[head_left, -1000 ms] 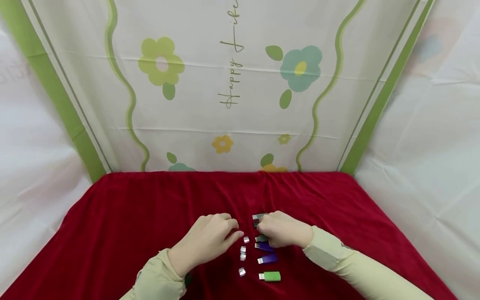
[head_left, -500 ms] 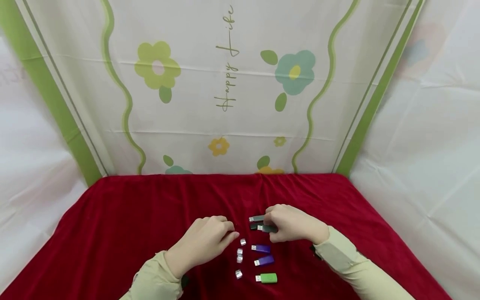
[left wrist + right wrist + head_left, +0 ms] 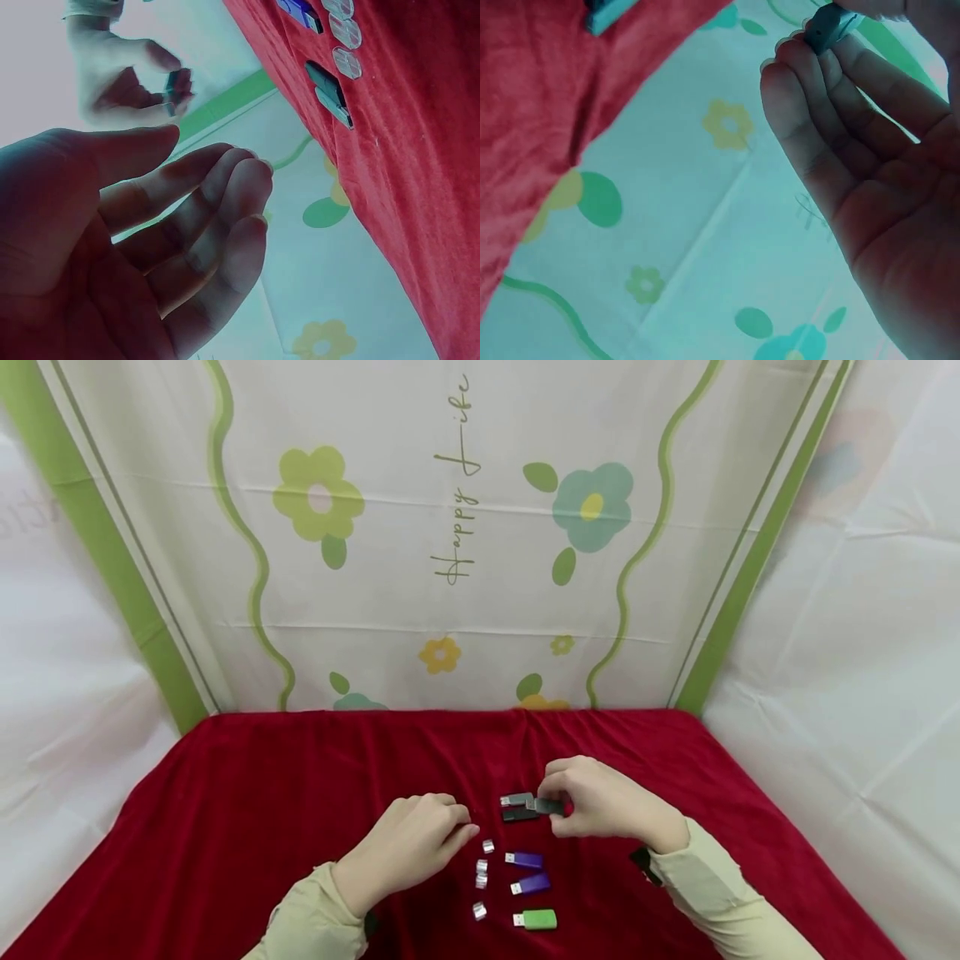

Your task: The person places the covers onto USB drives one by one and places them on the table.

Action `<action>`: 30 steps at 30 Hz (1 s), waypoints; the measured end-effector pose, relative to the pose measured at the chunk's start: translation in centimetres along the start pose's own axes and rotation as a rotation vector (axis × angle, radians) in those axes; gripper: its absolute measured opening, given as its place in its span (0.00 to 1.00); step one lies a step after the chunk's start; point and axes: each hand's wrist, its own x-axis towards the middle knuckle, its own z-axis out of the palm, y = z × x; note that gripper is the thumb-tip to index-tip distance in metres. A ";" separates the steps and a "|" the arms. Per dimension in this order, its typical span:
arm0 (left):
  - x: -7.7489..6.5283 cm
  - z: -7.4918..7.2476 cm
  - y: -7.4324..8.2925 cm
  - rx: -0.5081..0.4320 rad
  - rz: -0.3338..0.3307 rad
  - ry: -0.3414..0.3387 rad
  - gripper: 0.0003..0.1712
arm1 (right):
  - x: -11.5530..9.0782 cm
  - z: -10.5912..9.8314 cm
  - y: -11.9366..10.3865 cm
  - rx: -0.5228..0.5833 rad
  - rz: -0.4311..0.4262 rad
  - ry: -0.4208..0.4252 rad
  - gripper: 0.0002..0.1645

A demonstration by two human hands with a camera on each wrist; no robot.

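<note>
My right hand (image 3: 603,797) pinches a dark grey USB flash drive (image 3: 549,807) between thumb and fingers, its metal plug pointing left. In the right wrist view the end of this drive (image 3: 829,28) shows at the fingertips. It overlaps a grey flash drive (image 3: 514,798) and a black flash drive (image 3: 516,816) on the cloth in the head view. My left hand (image 3: 408,842) hovers left of them with loosely curled fingers; nothing lies in its palm (image 3: 127,307) in the left wrist view.
Nearer me lie two purple flash drives (image 3: 528,860) and a green flash drive (image 3: 541,919), plugs to the left. Several small clear plastic pieces (image 3: 482,866) form a column left of them. Red cloth (image 3: 300,793) covers the table; a printed curtain (image 3: 375,593) hangs behind.
The right hand has taken the dark grey flash drive from the row beside the purple ones and moved it away from me and to the right. The left hand stays about where it was.
</note>
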 end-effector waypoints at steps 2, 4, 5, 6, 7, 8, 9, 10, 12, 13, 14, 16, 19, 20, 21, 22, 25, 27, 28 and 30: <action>0.0 0.1 -0.1 -0.008 -0.004 -0.005 0.09 | -0.1 -0.6 -0.1 0.003 -0.014 0.035 0.10; 0.0 0.1 -0.1 -0.017 -0.010 -0.014 0.10 | 0.0 -1.2 -0.2 0.019 -0.034 0.069 0.11; 0.1 0.1 -0.2 -0.021 -0.011 -0.018 0.10 | 0.0 -1.5 -0.4 0.024 -0.045 0.086 0.11; 0.1 0.1 -0.2 -0.020 -0.010 -0.020 0.10 | 0.1 -1.7 -0.5 0.035 -0.059 0.102 0.12; 0.1 0.2 -0.3 -0.019 -0.009 -0.024 0.09 | 0.2 -2.0 -0.6 0.044 -0.076 0.119 0.12; 0.0 0.3 -0.4 -0.016 -0.006 -0.025 0.09 | 0.2 -2.3 -0.7 0.054 -0.092 0.133 0.13; 0.0 0.4 -0.5 -0.008 -0.002 -0.028 0.08 | 0.3 -2.5 -0.8 0.061 -0.110 0.146 0.13; 0.0 0.5 -0.5 -0.003 0.004 -0.029 0.08 | 0.4 -2.6 -0.9 0.070 -0.128 0.158 0.14; 0.1 0.7 -0.8 0.016 0.014 -0.032 0.06 | 0.6 -2.9 -1.1 0.086 -0.158 0.175 0.15; 0.1 0.9 -0.9 0.021 0.018 -0.035 0.06 | 0.6 -3.0 -1.2 0.092 -0.168 0.182 0.15; 0.2 1.0 -1.0 0.029 0.021 -0.041 0.06 | 0.6 -3.1 -1.3 0.096 -0.173 0.188 0.16; 0.3 1.2 -1.3 0.037 0.023 -0.058 0.07 | 0.6 -3.3 -1.5 0.104 -0.179 0.201 0.17; 0.3 1.4 -1.8 0.035 0.016 -0.084 0.10 | 0.2 -3.3 -1.7 0.125 -0.173 0.228 0.19; 0.3 1.3 -1.9 0.035 0.012 -0.094 0.10 | 0.0 -3.2 -1.7 0.135 -0.172 0.237 0.20; 0.3 1.3 -2.0 0.032 0.010 -0.102 0.11 | -0.1 -3.1 -1.7 0.144 -0.169 0.244 0.21; 0.4 1.2 -2.1 0.034 0.007 -0.110 0.11 | -0.3 -3.0 -1.7 0.152 -0.166 0.247 0.22; 0.6 1.1 -2.4 0.048 0.001 -0.132 0.12 | -0.5 -2.6 -1.5 0.161 -0.166 0.251 0.22; 0.9 1.3 -2.7 0.071 0.006 -0.144 0.12 | -0.5 -2.6 -1.4 0.157 -0.166 0.253 0.21; 1.0 1.4 -2.8 0.081 0.009 -0.151 0.12 | -0.5 -2.6 -1.3 0.154 -0.166 0.253 0.21; 1.4 1.7 -3.0 0.101 0.018 -0.164 0.12 | -0.4 -2.6 -1.2 0.156 -0.168 0.252 0.20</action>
